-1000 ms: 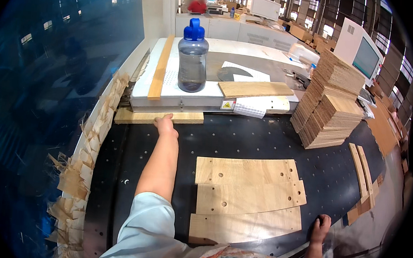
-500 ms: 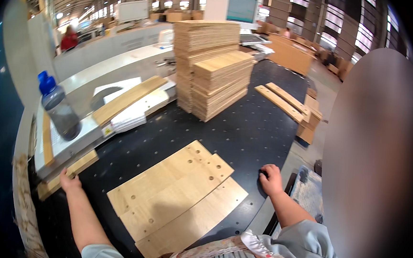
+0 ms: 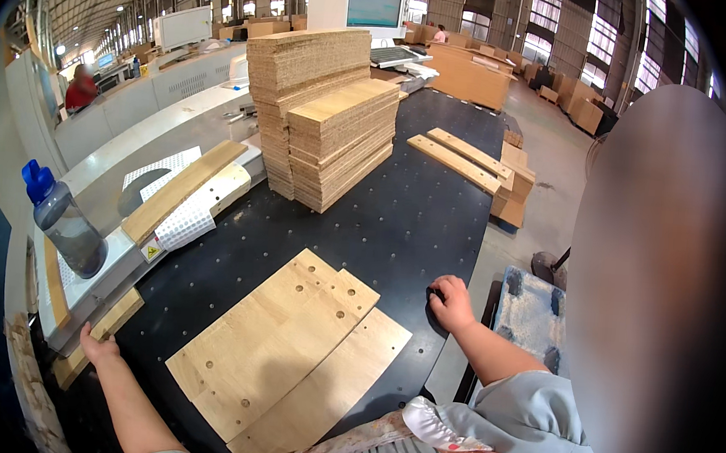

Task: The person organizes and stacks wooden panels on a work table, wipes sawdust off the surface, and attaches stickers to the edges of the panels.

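Observation:
At the left, my left hand rests against a pale wooden strip beside the machine's white ledge. One finger stretches over the strip and the thumb stands apart; the other fingers are partly hidden. My right hand curls over a small black rounded object, like a computer mouse, at the right edge of the black table. Between my hands lie flat wooden boards with drilled holes: a larger board and, partly under it, another panel. Their edges overlap or meet.
Tall stacks of boards stand at the back of the dotted black table. Two drilled strips lie at the far right. A blue-capped bottle stands on the left ledge. Behind are a monitor and a person in red.
The view has shifted right, so the table and boards sit further left. Both hands keep their places, the left at the strip and the right on the black object.

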The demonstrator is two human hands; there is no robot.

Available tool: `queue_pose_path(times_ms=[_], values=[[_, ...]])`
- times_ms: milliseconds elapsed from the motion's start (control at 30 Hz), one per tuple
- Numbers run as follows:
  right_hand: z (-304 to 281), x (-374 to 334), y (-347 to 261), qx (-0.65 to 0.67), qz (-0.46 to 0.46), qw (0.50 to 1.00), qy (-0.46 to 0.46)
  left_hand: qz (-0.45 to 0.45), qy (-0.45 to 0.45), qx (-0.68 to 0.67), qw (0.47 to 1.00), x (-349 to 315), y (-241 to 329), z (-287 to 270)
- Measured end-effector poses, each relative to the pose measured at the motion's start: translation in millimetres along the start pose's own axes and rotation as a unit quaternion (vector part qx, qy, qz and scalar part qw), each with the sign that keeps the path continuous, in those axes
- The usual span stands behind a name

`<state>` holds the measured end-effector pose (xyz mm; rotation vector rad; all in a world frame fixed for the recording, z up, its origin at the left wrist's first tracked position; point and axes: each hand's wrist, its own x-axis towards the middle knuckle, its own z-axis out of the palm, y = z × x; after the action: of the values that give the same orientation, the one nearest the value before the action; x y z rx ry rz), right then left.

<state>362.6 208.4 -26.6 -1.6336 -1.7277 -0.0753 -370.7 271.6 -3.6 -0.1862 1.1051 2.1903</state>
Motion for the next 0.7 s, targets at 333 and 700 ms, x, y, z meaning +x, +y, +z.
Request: queue_pose_path(times_ms=[333, 700], values=[[-1.9, -3.8, -2.8, 0.002, 0.028, 0.999, -0.025, -0.002, -0.031, 0.013, 0.999, -8.2, 4.7, -6.7], [-6.9, -2.7, -5.7, -0.013, 0.002, 1.0, 0.005, -0.021, -0.017, 0.004, 1.0, -11.2, 8.1, 3.5]])
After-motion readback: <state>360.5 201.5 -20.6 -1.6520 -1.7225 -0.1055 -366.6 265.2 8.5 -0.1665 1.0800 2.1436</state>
